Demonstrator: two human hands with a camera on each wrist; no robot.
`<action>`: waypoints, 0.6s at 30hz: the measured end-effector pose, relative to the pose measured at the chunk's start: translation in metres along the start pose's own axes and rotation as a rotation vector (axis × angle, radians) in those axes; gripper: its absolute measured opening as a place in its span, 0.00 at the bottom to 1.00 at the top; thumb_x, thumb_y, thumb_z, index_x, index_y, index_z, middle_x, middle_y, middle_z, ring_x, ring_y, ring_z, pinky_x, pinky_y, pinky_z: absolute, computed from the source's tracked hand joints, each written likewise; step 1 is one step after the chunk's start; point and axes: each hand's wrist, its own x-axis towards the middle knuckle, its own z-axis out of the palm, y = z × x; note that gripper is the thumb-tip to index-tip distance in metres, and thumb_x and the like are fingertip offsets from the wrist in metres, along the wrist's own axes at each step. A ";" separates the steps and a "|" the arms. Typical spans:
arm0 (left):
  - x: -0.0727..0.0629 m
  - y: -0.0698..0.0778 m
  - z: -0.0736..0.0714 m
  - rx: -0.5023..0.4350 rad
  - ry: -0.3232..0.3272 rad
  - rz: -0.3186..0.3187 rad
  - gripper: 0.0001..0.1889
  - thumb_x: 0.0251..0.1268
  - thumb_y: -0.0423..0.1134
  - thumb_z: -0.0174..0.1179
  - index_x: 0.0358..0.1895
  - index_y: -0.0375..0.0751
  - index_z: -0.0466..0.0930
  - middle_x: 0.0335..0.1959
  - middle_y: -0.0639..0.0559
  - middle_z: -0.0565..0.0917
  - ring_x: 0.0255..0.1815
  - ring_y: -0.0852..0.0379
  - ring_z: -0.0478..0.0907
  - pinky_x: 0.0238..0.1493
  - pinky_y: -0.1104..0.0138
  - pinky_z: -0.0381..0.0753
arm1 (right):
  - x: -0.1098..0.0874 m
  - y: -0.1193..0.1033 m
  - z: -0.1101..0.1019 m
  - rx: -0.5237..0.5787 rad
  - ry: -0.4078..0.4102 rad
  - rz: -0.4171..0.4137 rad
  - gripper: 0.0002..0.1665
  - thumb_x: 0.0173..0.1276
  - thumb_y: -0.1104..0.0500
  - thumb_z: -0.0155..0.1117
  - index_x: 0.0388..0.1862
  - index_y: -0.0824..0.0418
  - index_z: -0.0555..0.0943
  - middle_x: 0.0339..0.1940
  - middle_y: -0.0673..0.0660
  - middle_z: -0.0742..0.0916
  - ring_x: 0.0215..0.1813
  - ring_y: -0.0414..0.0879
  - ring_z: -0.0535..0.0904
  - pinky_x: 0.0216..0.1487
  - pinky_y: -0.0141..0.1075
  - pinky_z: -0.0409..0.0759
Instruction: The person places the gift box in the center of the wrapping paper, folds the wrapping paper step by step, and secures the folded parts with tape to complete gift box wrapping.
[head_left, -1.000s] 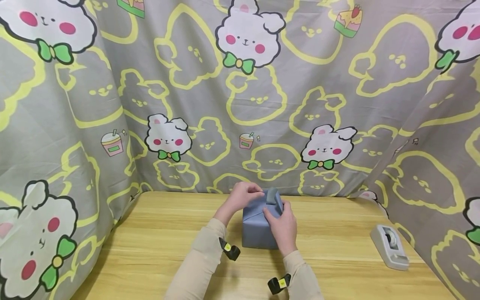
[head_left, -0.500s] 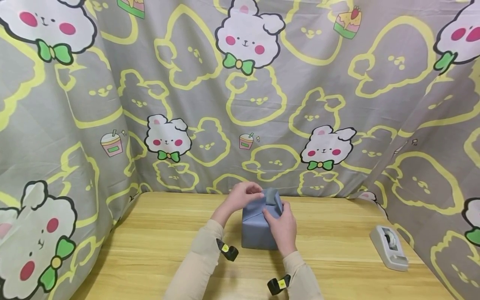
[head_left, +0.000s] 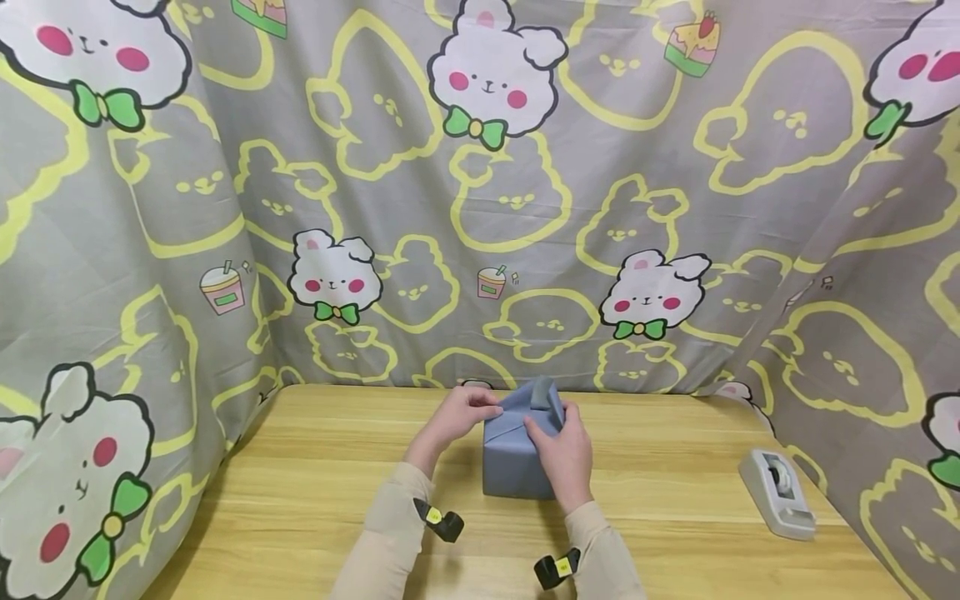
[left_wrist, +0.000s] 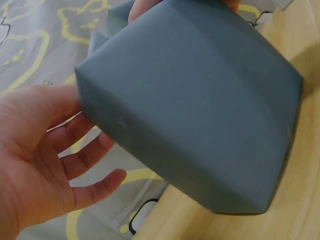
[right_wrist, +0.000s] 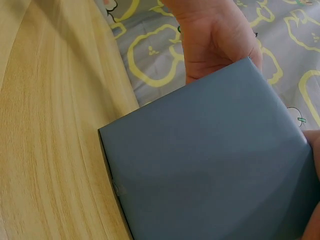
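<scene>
A box in blue-grey wrapping paper (head_left: 517, 467) stands on the table, its top paper folded into raised, slanting flaps. My right hand (head_left: 566, 450) grips the box's right side, the thumb lying over the top fold and the fingers behind. At the upper left corner, my left hand (head_left: 461, 417) pinches the paper's edge between thumb and forefinger. In the left wrist view, the other fingers of the left hand (left_wrist: 45, 150) spread loosely beside the box (left_wrist: 185, 95). A grey-blue end of paper (head_left: 542, 392) sticks up between the flaps. The right wrist view shows one smooth side of the box (right_wrist: 200, 160).
A white tape dispenser (head_left: 780, 493) with a roll of tape sits at the right of the wooden table (head_left: 315, 467). A grey curtain (head_left: 420, 208) with cartoon prints hangs behind the table and along both sides.
My left hand has moved down and left, from the raised flap to the box's upper left corner. My right hand keeps its grip, and the box stays in place.
</scene>
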 end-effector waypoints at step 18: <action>-0.007 -0.020 0.006 -0.330 -0.026 -0.123 0.15 0.65 0.39 0.61 0.47 0.28 0.82 0.35 0.62 0.83 0.40 0.66 0.79 0.53 0.61 0.81 | -0.001 0.000 0.001 -0.004 0.023 -0.014 0.35 0.55 0.45 0.73 0.57 0.60 0.75 0.45 0.64 0.87 0.44 0.59 0.83 0.40 0.50 0.76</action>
